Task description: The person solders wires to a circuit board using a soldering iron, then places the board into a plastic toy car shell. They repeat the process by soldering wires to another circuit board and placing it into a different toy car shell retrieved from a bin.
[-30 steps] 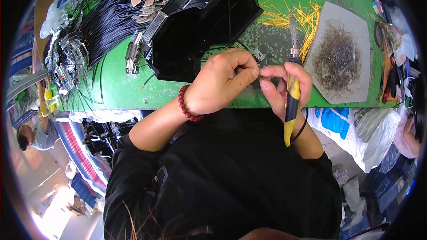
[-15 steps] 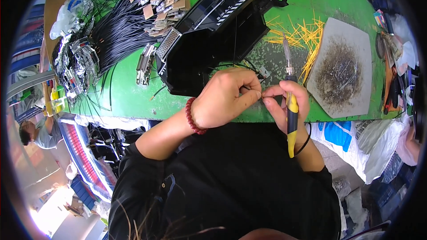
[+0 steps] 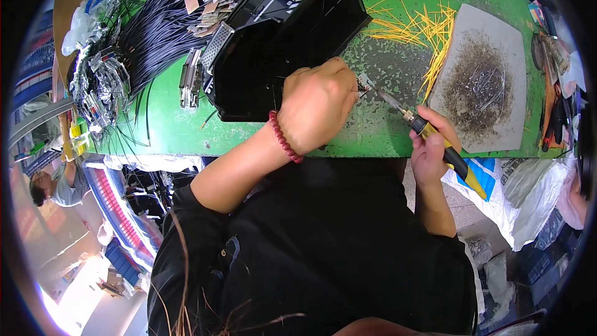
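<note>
Over the green surface (image 3: 373, 144), gripping a yellow-and-black soldering iron (image 3: 426, 129) in the right hand (image 3: 433, 152), aimed at a small pale piece (image 3: 364, 81) just beside the left hand (image 3: 317, 104). Cannot tell the left hand's grip, hidden from view. Near a black case (image 3: 249, 71), yellow strands (image 3: 443, 46) and a sooty grey slab (image 3: 469, 25).

Glossy black plastic sheathes a molded housing (image 3: 249, 62) — its perforated grille (image 3: 219, 43) silvery and metallic-looking — on a green bench top (image 3: 168, 140) of scuffed, worn paint. A soldering iron (image 3: 458, 163) pairs smooth yellow-and-black plastic with metal; a matt gray slab (image 3: 497, 34) is rough with dark grit, a shirt (image 3: 311, 242) matt black cloth.
</note>
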A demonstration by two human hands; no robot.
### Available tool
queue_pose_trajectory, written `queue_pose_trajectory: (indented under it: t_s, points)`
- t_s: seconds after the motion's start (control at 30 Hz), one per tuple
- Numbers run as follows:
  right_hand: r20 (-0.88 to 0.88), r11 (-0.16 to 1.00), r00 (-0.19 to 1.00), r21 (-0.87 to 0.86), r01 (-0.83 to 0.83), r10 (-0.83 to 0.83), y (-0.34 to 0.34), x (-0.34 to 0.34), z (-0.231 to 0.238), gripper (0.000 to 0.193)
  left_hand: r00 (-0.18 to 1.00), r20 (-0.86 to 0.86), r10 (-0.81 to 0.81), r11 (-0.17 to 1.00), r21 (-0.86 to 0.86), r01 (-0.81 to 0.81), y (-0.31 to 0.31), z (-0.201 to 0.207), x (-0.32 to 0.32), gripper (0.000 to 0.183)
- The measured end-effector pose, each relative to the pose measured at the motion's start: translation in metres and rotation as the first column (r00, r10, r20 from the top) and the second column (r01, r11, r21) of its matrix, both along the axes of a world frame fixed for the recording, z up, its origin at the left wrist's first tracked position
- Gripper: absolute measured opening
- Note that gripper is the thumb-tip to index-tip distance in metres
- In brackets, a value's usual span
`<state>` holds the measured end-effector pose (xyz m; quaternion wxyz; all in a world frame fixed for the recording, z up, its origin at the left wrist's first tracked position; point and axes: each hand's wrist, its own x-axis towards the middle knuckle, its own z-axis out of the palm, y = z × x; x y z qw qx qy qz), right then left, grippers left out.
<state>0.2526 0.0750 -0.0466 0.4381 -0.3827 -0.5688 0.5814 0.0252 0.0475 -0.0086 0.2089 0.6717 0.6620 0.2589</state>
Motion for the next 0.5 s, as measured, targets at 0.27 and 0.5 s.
queue_pose_trajectory:
  t_s: [0.27, 0.5]
  points:
    - [-0.003, 0.992, 0.999, 0.119, 0.032, -0.032, -0.0053, 0.0011, -0.0084, 0.028, 0.996, -0.085, 0.010, 0.999, 0.032, -0.007, 0.0015, -0.0047, 0.0034, 0.005]
    - [0.113, 0.965, 0.994, 0.259, -0.038, 0.008, -0.0048, -0.0013, -0.0043, 0.022, 0.990, -0.139, 0.016, 0.998, 0.060, -0.007, 0.0012, -0.0062, 0.0053, 0.006]
